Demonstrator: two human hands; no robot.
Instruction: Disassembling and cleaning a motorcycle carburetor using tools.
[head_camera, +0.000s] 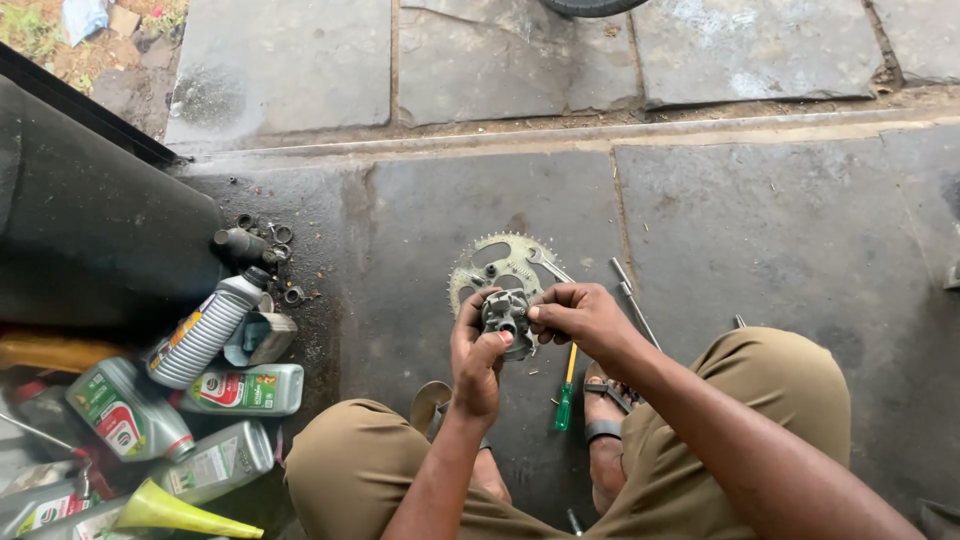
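A small grey metal part (507, 318) is held in both hands above the stone floor (780, 230).

The left hand (476, 357) is closed around the part from below, and the right hand (577, 315) pinches its upper right side. Just beneath them, a green-handled screwdriver (565, 395) is seen on the floor. Beyond the hands a toothed sprocket (497, 268) lies flat, with thin metal rods (628, 297) beside it. Grey oil bottles (200, 390) are piled at the floor's left edge.

Grey oil bottles (128, 415) lower left — green-red labels (228, 391), ribbed grey bottle (203, 333) with orange label, upright beside them
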